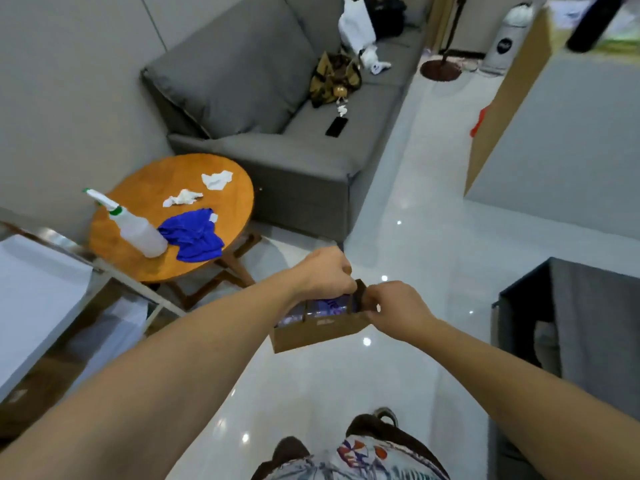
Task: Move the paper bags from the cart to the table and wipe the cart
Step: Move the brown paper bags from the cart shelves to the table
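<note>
Both hands grip top of brown paper bag [317, 332], held in air over white floor: left hand [323, 271] & right hand [394, 306] fingers curled on its rim. Round wooden counter [145, 258] nearby w/ blue cloth [194, 237].

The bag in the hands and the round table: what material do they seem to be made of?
Paper bag: most likely kraft paper, matte; plain brown, flat sides with sharp folded edges. Left hand and right hand grip its top.
Round table: probably wood, lightly glossy; orange-brown top, faint sheen. Grain is too blurred to confirm.
</note>
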The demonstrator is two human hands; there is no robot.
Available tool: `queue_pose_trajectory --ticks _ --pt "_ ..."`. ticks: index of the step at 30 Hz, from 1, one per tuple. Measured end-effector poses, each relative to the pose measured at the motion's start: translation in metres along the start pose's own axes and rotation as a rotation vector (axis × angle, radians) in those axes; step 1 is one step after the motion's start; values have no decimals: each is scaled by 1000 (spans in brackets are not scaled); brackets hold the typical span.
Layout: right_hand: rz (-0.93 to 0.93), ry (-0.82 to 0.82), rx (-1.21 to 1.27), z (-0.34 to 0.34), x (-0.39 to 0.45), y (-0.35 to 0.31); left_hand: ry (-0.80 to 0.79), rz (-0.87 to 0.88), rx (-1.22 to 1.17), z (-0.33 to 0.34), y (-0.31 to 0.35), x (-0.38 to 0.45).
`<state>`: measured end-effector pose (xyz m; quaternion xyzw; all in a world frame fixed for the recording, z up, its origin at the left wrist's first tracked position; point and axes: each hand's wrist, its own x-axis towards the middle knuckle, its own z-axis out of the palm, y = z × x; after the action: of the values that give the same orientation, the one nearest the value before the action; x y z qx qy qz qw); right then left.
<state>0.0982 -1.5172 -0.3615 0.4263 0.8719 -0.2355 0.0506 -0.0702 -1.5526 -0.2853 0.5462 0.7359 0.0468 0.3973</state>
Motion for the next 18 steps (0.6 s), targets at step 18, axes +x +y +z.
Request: queue_pose_trajectory --ticks 18 --pt "610 516 593 -114 -124 271 -321 382 43 107 327 133"
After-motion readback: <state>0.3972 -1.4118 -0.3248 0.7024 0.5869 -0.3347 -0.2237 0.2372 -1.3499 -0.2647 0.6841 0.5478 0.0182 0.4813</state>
